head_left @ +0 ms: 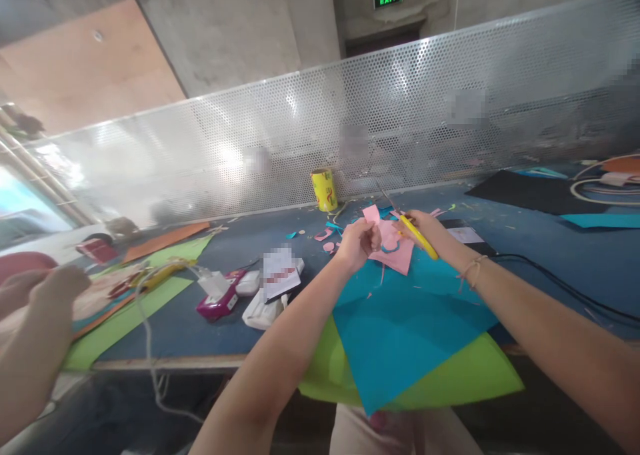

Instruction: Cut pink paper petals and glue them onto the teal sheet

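Note:
My left hand (361,243) is closed, its fingers pinching a small piece of pink paper (371,213) that sticks up above them. Close by on the right, my right hand (424,227) is wrapped round a yellow-handled knife (420,237); its thin metal blade points up and away to the left. Beneath both hands lies a larger pink sheet (400,258) with a shape cut out of it. That sheet rests on a blue sheet (415,328), which overlaps a green sheet (460,375) hanging over the table edge.
Paper scraps (329,247) litter the blue table (280,235) near a yellow roll (325,189). A purple power strip (219,301) and white cable stand left. Another person's arm (43,335) is at far left. A perforated metal screen (280,141) borders the back.

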{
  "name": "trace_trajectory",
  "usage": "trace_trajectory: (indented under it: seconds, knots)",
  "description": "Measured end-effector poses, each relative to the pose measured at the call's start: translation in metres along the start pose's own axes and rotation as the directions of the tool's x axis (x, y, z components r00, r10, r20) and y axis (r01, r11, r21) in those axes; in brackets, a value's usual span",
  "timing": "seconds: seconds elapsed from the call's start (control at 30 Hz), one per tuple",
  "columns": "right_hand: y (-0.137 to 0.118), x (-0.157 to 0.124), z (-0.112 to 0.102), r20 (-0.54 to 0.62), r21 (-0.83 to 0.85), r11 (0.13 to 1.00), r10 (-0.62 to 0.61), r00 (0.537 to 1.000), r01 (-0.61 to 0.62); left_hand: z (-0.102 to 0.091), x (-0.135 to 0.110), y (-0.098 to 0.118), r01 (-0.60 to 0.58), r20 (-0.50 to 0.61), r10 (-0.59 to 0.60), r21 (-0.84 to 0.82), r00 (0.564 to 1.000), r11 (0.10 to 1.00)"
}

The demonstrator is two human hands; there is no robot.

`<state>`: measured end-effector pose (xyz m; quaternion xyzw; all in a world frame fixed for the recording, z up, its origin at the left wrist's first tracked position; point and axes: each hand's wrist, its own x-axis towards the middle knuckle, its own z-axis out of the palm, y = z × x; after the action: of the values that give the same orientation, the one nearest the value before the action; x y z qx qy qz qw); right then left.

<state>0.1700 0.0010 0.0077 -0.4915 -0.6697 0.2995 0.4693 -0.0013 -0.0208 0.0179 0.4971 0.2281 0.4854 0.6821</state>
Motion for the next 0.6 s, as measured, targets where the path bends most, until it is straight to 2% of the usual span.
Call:
trace_trajectory:
  seconds: [0.1, 0.2, 0.3, 0.6]
  knots:
    - [0.002, 0.002, -0.001, -0.019, 0.076, 0.996, -0.047, 0.999, 0.048, 0.0, -0.003, 0.002, 0.161, 0.122, -0.156, -0.03, 0.98, 0.986]
    - [-0.004, -0.003, 0.003, 0.05, 0.243, 0.967, -0.095, 0.994, 0.08, 0.002, -0.004, 0.002, 0.239, 0.129, -0.238, 0.009, 0.963, 0.971]
    - [-0.011, -0.009, 0.006, 0.079, 0.313, 0.945, -0.131, 0.988, 0.1, 0.003, -0.004, 0.001, 0.259, 0.098, -0.265, 0.063, 0.959, 0.964]
    - [-0.022, -0.015, 0.004, 0.06, 0.328, 0.931, -0.189, 0.98, 0.16, 0.005, -0.003, -0.002, 0.264, -0.016, -0.269, 0.244, 0.963, 0.933]
